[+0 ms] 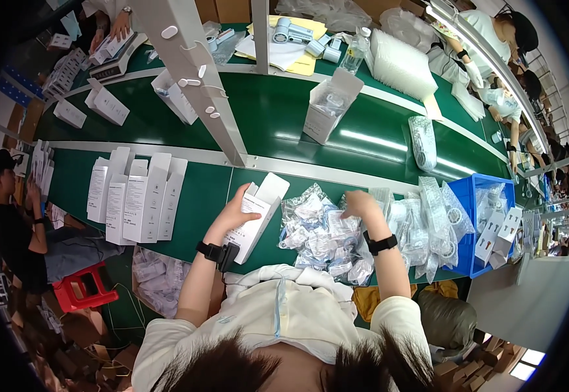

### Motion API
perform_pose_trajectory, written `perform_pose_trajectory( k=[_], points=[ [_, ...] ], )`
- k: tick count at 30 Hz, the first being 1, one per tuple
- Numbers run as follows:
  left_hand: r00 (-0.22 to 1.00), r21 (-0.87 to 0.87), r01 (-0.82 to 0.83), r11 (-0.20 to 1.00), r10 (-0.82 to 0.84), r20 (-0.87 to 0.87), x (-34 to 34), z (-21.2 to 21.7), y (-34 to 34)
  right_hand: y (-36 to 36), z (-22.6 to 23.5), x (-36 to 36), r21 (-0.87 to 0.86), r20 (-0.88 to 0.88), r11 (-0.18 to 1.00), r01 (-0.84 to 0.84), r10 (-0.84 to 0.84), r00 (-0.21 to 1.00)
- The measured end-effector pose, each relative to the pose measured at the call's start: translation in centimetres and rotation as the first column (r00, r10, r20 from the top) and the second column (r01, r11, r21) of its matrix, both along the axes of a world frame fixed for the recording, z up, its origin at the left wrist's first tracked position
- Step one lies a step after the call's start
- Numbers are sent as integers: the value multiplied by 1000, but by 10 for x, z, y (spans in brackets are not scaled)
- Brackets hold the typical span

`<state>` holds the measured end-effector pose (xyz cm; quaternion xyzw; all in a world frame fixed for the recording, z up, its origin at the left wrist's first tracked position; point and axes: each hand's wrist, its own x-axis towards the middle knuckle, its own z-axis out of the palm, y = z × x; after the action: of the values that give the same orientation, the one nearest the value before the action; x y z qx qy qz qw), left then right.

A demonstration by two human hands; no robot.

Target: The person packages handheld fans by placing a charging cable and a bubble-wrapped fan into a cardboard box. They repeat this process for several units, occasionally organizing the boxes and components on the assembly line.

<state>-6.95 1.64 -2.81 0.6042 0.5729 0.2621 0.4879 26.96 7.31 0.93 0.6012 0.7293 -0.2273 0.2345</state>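
My left hand [235,212] grips a white carton [257,222] whose top flap stands up, tilted over the green table. Thumb and fingers press on its sides. My right hand [361,206] is at the far right edge of a pile of small clear plastic bags [320,232] with white and blue contents. Its fingers curl downward, and what they hold, if anything, is hidden. Several bubble-wrapped items [421,222] lie just right of that hand. Left of my left hand stands a row of upright white cartons [142,199] with raised flaps.
A blue bin [474,225] at the right holds cartons and wrapped things. Beyond a metal rail, the green conveyor [258,114] carries an open carton [331,108] and a bubble-wrapped item [421,144]. A grey post [189,72] rises ahead. Other people work at left and far right.
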Motion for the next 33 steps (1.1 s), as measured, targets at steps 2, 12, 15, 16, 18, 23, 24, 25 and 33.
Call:
perform_pose_trajectory(
  k=[2,12,15,16,18,23,24,25,33],
  points=[
    [991,-74,-1,997,11,133,4,2,3,-24,-20,12,-10,-25,1000,7,-7,1000],
    [895,-117,-227,967,254,367,-2,12,-16,17,53,33,184,-251,977,111,-63,966],
    [891,-93,-248,964,265,369,-2,20,-23,80,55,91,386,-118,825,413,-400,909],
    [897,-82,-253,964,266,353,-2,21,-24,99,56,103,476,-36,749,460,-506,862],
    [903,-60,-266,962,270,335,-4,21,-26,130,46,134,571,22,662,486,-604,796],
    [921,-71,-245,967,255,294,7,16,-25,186,-18,202,562,-136,519,644,-710,691],
    [925,-85,-242,967,256,280,8,17,-27,191,-22,202,536,-162,524,662,-706,690],
    [930,-100,-234,967,253,267,8,19,-25,197,-26,202,536,-169,520,665,-706,688],
    [999,198,-43,979,40,19,23,61,8,178,20,120,300,-409,749,590,-458,789]
  ],
)
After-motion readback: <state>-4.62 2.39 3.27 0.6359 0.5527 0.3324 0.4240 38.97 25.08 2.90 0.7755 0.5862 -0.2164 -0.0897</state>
